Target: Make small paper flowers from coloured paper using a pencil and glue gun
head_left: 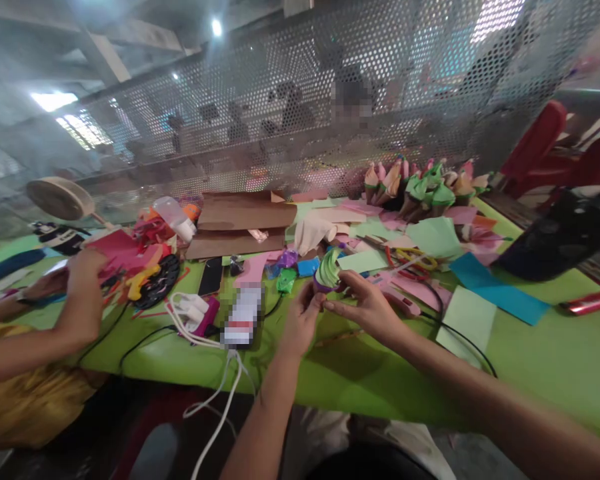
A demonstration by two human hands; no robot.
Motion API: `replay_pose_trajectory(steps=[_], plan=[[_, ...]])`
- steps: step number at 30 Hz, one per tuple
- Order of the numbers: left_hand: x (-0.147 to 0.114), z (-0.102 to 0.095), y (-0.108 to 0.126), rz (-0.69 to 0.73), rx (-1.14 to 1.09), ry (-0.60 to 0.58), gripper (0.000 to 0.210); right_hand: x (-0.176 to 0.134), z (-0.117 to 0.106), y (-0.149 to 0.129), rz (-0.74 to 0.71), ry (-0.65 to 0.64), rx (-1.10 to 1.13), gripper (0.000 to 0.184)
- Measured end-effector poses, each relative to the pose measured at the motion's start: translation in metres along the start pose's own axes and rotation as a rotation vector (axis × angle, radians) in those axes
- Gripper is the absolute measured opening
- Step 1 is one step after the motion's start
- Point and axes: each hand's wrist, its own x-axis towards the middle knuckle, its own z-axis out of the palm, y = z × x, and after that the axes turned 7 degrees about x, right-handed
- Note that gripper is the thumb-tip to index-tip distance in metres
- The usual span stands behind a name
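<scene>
Between my two hands, just above the green table, is a small paper ice cream cone (328,269) with a light green swirl on top and a purple band beneath it. My left hand (305,312) grips it from below, its fingers closed around the lower part. My right hand (363,303) pinches its right side, thumb and fingers together. The cone's lower end is hidden by my fingers. Near my right hand lies a pink glue gun (403,301) with a black cord. Purple and green crinkled wrappers (286,280) lie just beyond my left hand.
Finished-looking paper cones (433,187) stand bunched at the back right. Pale green paper (467,323), blue paper (497,287) and scissors (415,259) lie on the right. A phone (243,317) with white cables lies left of me. A co-worker's arm (83,300) reaches in farther left.
</scene>
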Motion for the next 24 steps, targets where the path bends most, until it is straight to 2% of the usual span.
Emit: replay_pose_trajectory(steps=[2, 5, 9, 12, 16, 20, 24], plan=[[0.000, 0.000, -0.002, -0.001, 0.024, -0.020, 0.062, 0.001, 0.001, 0.000, 0.017, -0.012, 0.096, 0.041], [-0.001, -0.001, -0.006, -0.047, 0.047, -0.039, 0.057, 0.002, 0.002, 0.000, 0.032, -0.028, 0.193, 0.044], [-0.001, 0.000, -0.014, -0.109, -0.106, -0.032, 0.045, 0.003, 0.000, -0.002, 0.027, -0.032, 0.196, 0.044], [0.002, 0.003, -0.019, -0.144, -0.295, 0.002, 0.041, 0.002, -0.004, -0.007, -0.043, 0.016, 0.042, 0.041], [0.004, 0.005, -0.014, -0.177, -0.466, 0.015, 0.041, -0.003, -0.008, -0.016, -0.315, 0.065, -0.261, 0.033], [0.003, 0.005, -0.002, -0.248, -0.593, 0.062, 0.026, -0.008, -0.005, -0.022, -0.534, -0.045, -0.516, 0.026], [0.002, 0.005, 0.003, -0.287, -0.665, 0.069, 0.017, -0.010, -0.001, -0.021, -0.589, -0.111, -0.653, 0.022]])
